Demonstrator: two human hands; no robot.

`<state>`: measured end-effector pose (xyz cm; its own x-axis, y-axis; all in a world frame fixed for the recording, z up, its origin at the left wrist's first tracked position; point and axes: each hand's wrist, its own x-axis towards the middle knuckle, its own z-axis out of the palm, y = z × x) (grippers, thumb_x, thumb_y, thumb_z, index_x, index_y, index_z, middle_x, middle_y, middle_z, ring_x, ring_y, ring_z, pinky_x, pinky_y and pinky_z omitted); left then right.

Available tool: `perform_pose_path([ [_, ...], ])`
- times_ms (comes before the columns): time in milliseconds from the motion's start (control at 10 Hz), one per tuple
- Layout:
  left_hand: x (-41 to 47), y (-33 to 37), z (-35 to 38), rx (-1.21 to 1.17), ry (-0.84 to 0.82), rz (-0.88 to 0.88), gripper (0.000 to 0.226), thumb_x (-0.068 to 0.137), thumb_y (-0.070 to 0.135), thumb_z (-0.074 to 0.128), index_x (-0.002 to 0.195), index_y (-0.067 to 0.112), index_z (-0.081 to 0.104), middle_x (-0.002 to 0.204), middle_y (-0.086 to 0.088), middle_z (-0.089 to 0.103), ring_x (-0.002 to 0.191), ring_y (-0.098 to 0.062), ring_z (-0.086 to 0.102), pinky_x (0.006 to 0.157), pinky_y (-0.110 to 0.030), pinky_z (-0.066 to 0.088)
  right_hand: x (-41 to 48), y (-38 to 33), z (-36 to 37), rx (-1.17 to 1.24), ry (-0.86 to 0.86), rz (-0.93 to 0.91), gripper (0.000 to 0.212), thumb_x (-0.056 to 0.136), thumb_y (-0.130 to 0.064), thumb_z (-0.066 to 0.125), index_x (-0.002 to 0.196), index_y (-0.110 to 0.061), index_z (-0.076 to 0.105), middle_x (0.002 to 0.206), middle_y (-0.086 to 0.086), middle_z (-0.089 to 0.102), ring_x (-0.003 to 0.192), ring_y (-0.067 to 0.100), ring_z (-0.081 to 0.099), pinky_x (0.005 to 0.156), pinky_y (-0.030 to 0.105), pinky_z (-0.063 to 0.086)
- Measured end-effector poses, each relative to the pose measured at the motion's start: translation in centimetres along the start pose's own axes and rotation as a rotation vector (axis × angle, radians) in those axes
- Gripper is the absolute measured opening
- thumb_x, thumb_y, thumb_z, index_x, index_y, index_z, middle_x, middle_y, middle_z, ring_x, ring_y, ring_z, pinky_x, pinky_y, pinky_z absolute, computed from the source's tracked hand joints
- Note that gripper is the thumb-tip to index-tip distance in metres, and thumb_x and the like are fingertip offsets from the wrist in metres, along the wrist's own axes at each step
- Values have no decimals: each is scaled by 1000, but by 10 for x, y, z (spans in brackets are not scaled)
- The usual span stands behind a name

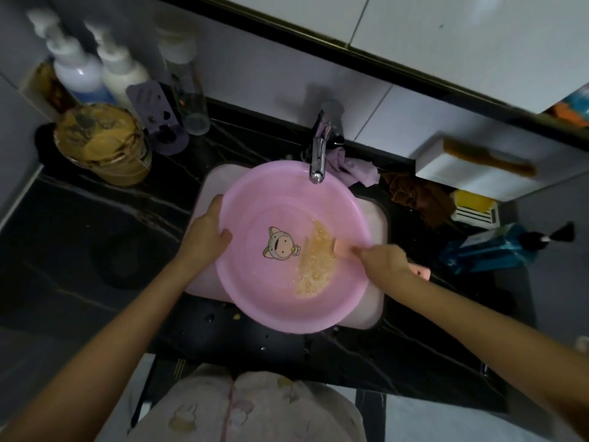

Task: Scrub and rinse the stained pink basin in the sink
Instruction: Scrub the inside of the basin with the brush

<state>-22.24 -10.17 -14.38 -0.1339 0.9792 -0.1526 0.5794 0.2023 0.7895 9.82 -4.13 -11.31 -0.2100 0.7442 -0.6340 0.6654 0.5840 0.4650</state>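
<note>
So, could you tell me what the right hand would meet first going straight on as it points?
Probably the yellowish stain in the pink basin: the right hand holds a pink scrubber at its edge, aimed at the cartoon sticker.

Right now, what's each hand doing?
Left hand: grips the rim of the pink basin.
Right hand: holds a pink sponge on the stain.
</note>
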Motion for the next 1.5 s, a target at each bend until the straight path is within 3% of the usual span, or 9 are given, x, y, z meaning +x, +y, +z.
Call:
perform_pose_path([
  [200, 3, -1, -1, 39, -40, -28, 57, 88, 10, 54, 139, 18, 30, 109, -8, 57, 95, -22, 57, 82, -39, 51, 38, 4, -24, 126, 213, 104, 66, 97, -4, 33, 151, -28, 3, 104, 8, 60, 81, 24, 63, 56, 31, 39],
  [400, 2, 1, -5, -11, -96, -22, 55, 90, 12, 54, 139, 17, 30, 115, 0, 50, 101, -14, 49, 82, -29, 40, -9, -58, 9, 403, -177, 42, 36, 100, -18, 37, 135, -15, 40, 116, 6, 58, 99, 23, 61, 69, 29, 47],
  [500, 2, 1, -8, -70, -139, -16, 51, 95, 19, 50, 141, 22, 28, 123, 3, 46, 108, -11, 47, 89, -28, 38, -34, -86, -8, 553, -310, -204, 35, 97, -13, 36, 131, -10, 44, 125, 11, 54, 108, 28, 56, 80, 33, 48],
  [600, 0, 6, -12, -197, -177, -76, 42, 96, 41, 43, 137, 36, 31, 128, 11, 43, 113, -6, 45, 93, -24, 35, -36, -116, -40, 714, -252, -416, 41, 98, -16, 35, 138, -8, 39, 130, 14, 53, 111, 31, 55, 88, 36, 47],
  [800, 4, -4, -14, -258, -191, -156, 68, 74, 61, 38, 138, 38, 36, 135, 10, 45, 123, -10, 45, 103, -30, 36, 36, -143, -88, 1129, 7, -165, 58, 98, -11, 31, 151, -15, 9, 129, 19, 53, 109, 36, 57, 88, 39, 46],
  [1000, 3, -2, -15, -314, -183, -182, 47, 74, 59, 40, 121, 54, 41, 125, 16, 51, 115, -5, 50, 104, -33, 39, 30, -85, -48, 728, -47, 188, 58, 100, -12, 29, 151, -13, 2, 141, 13, 44, 113, 29, 57, 89, 38, 46],
  [1200, 5, 2, -13, -335, -192, -206, 55, 74, 61, 40, 128, 50, 41, 131, 9, 51, 120, -14, 50, 105, -39, 39, -27, -85, -31, 635, -476, -76, 37, 100, -14, 35, 134, -1, 41, 131, 14, 52, 110, 27, 57, 92, 32, 47],
  [1400, 8, -16, -13, -272, -188, -223, 49, 85, 54, 39, 134, 51, 38, 139, 8, 48, 127, -19, 47, 108, -49, 36, -19, -140, -93, 1442, -411, -182, 38, 96, -8, 43, 133, 2, 45, 135, 23, 49, 105, 25, 57, 68, 14, 45],
  [1500, 7, -8, -14, -296, -198, -220, 47, 81, 55, 39, 129, 53, 43, 137, 7, 49, 126, -16, 47, 110, -46, 35, 20, -145, -145, 1933, -289, -189, 40, 98, -7, 37, 137, -13, 44, 136, 28, 45, 63, 7, 49, 47, 10, 42],
])
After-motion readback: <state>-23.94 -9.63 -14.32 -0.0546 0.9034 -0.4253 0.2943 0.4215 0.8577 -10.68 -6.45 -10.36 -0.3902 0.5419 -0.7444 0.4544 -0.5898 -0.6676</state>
